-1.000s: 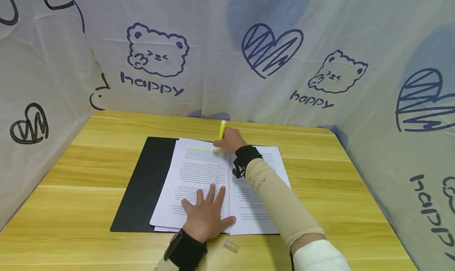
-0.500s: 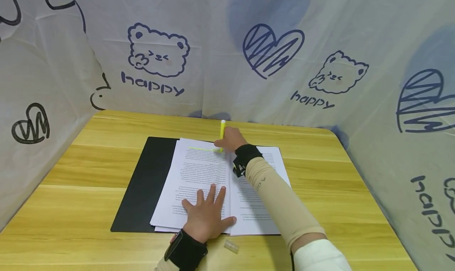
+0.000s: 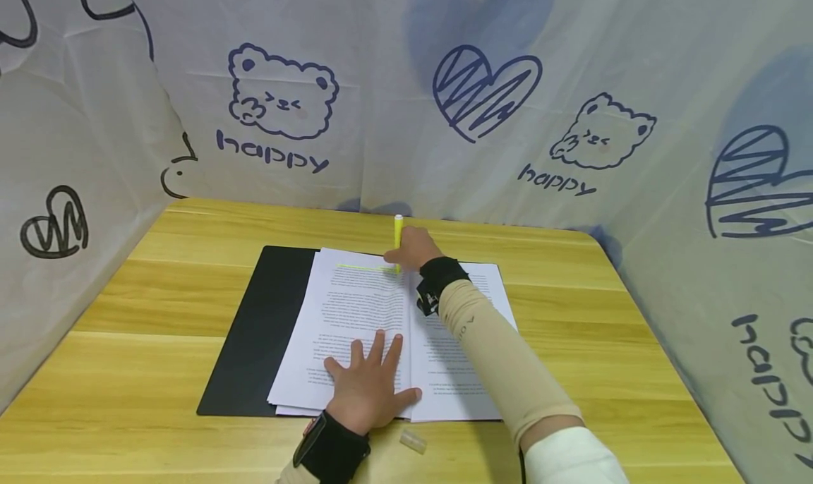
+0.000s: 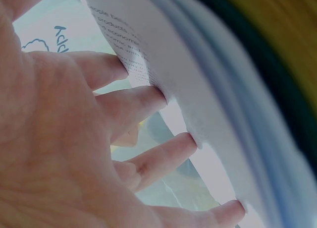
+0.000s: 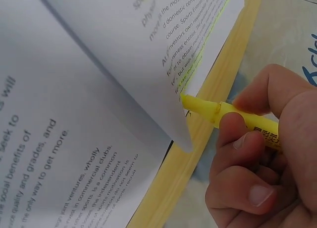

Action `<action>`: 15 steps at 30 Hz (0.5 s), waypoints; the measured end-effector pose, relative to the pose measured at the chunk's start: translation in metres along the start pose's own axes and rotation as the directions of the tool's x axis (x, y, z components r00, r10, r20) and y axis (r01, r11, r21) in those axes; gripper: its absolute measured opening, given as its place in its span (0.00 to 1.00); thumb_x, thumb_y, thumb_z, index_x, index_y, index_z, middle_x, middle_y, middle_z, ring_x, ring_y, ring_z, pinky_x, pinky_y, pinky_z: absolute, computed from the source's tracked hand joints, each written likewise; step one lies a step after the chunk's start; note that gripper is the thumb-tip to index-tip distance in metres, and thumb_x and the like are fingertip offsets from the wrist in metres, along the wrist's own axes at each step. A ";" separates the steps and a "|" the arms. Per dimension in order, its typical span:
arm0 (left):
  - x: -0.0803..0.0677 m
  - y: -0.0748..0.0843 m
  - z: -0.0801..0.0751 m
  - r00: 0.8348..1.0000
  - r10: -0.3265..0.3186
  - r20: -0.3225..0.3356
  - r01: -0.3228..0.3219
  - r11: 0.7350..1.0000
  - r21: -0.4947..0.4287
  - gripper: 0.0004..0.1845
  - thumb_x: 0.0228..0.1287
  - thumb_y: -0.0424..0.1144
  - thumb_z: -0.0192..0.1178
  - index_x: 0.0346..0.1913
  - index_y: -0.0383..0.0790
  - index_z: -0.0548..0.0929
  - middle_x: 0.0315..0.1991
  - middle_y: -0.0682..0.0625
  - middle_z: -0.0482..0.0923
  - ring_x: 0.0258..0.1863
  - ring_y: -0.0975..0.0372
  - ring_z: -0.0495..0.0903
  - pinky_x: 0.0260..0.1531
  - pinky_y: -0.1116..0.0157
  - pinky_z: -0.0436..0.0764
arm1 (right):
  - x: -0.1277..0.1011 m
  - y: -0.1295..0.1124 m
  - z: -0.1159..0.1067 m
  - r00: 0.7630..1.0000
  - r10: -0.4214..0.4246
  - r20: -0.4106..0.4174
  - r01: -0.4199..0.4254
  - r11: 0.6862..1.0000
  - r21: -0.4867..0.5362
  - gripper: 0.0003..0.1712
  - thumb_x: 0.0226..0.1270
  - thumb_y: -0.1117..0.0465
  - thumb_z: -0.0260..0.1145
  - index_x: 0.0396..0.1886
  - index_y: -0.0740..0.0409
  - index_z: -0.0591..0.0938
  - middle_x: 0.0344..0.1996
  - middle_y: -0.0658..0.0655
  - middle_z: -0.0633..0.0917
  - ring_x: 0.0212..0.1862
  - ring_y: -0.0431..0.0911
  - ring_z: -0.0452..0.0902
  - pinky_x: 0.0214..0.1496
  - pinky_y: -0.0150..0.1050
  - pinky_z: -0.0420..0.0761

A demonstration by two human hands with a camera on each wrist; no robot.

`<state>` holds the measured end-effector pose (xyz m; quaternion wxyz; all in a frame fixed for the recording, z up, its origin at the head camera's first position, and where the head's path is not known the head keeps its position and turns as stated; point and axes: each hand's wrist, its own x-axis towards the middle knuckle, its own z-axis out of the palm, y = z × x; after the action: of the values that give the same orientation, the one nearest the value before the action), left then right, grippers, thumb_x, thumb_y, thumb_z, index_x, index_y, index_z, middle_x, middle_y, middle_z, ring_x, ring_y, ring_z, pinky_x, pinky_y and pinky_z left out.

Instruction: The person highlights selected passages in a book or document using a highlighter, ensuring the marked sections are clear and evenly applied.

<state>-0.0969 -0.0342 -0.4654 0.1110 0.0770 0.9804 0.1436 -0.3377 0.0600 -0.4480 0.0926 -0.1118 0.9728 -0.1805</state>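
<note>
Meanwhile, the right hand (image 3: pixel 414 247) pinches a light, rigid yellow highlighter (image 5: pixel 233 113) at mid-barrel, tip on the flimsy printed pages (image 3: pixel 356 307), which the left hand (image 3: pixel 368 385) presses flat-fingered onto the wooden surface (image 3: pixel 159 286)

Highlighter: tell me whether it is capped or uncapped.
Uncapped: the highlighter shows its bare tip on the page; a clear cap lies on the table.
</note>
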 end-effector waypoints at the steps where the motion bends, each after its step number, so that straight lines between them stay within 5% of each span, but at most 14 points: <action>1: 0.000 0.000 0.000 1.000 -0.001 0.000 0.001 1.000 0.001 0.48 0.63 0.68 0.65 0.80 0.48 0.65 0.79 0.42 0.61 0.71 0.37 0.63 0.57 0.22 0.60 | 0.000 0.000 -0.001 1.000 0.001 0.002 -0.001 1.000 -0.004 0.20 0.67 0.50 0.74 0.37 0.63 0.79 0.27 0.55 0.75 0.31 0.48 0.73 0.34 0.39 0.71; 9: 0.001 0.000 0.000 1.000 0.003 -0.001 -0.003 1.000 -0.009 0.48 0.63 0.68 0.64 0.80 0.48 0.65 0.79 0.42 0.61 0.72 0.37 0.63 0.56 0.21 0.60 | -0.005 0.003 -0.013 1.000 -0.002 -0.029 0.002 1.000 -0.004 0.19 0.68 0.51 0.72 0.34 0.62 0.77 0.24 0.54 0.73 0.28 0.47 0.71 0.32 0.37 0.70; 15: 0.002 0.000 0.002 1.000 -0.003 0.006 0.003 1.000 -0.013 0.48 0.64 0.68 0.64 0.80 0.47 0.65 0.79 0.41 0.61 0.72 0.37 0.62 0.56 0.21 0.59 | -0.003 0.017 -0.005 0.992 -0.040 -0.119 0.059 0.985 0.160 0.18 0.68 0.52 0.71 0.27 0.59 0.75 0.20 0.52 0.72 0.23 0.45 0.69 0.28 0.37 0.70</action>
<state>-0.0982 -0.0336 -0.4679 0.1145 0.0750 0.9792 0.1496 -0.3391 0.0778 -0.4491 0.0408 -0.1176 0.9553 -0.2681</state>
